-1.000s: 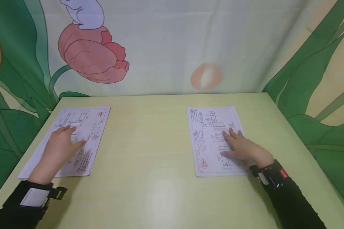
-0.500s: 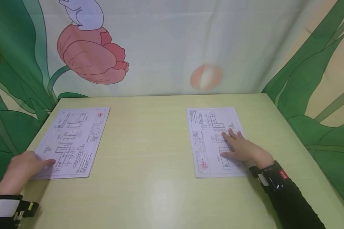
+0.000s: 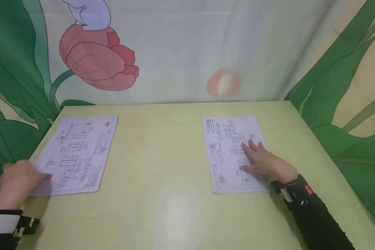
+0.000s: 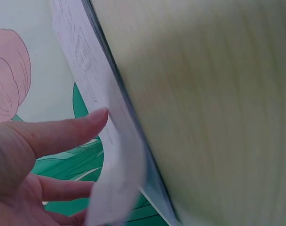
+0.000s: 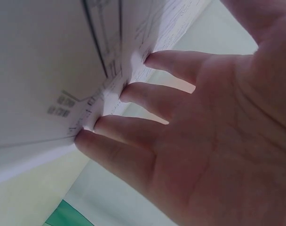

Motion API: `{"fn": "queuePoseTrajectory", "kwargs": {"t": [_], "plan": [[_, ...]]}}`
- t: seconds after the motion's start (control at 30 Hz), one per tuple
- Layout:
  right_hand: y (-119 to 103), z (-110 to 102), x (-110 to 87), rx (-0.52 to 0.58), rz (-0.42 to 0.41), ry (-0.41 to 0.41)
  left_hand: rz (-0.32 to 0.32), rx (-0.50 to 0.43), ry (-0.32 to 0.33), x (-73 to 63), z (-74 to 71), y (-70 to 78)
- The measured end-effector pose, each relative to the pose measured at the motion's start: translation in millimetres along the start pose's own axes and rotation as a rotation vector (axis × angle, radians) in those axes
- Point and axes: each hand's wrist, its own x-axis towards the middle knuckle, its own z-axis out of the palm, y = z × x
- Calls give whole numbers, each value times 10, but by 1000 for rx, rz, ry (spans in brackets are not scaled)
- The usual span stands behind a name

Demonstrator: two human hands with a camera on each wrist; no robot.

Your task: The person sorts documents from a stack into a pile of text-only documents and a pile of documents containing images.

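Observation:
On the left of the table lies a stack of printed drawing sheets (image 3: 90, 149). My left hand (image 3: 18, 178) is at its near left edge. In the left wrist view, the thumb of the left hand (image 4: 20, 160) lies on the printed face and the other fingers go behind the top sheet (image 4: 119, 174), pinching its bent-up edge. A second stack of drawing sheets (image 3: 218, 156) lies on the right. My right hand (image 3: 265, 161) rests on it with spread, fairly straight fingers. The right wrist view shows the fingertips of the right hand (image 5: 204, 127) touching the paper.
Both stacks lie on a pale wood-grain table (image 3: 162, 149), the left one close to the table's left edge. Behind the table hangs a curtain (image 3: 175, 52) printed with flowers and leaves. Both wrists wear black straps.
My left hand has moved from above the left stack to its near left edge and now pinches the top sheet there. The right hand has stayed on its stack.

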Motion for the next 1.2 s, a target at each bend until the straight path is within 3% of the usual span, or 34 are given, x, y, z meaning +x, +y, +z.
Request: {"fn": "queuePoseTrajectory", "kwargs": {"t": [0.13, 0.23, 0.4, 0.6, 0.77, 0.9, 1.07, 1.2], "plan": [[6, -3, 7, -4, -7, 1, -35, -71, 13, 41, 22, -77], [6, 2, 9, -10, -9, 3, -64, -112, -12, 80, 41, -138], [2, 7, 5, -12, -9, 5, -72, -131, -76, 136, 33, -219], [-21, -9, -6, -9, -9, 6, -72, -188, -66, 178, -6, -302], [-28, -15, -14, -9, -13, 7, -101, -331, -104, 198, 9, -358], [-17, -14, -15, -5, -14, 7, -82, -489, -155, 178, -5, -392], [-20, -10, -19, -5, -6, 2, -33, -699, -233, 83, -26, -364], [-29, -14, -17, 4, 4, -6, 54, -811, -279, -28, -26, -259]]}}
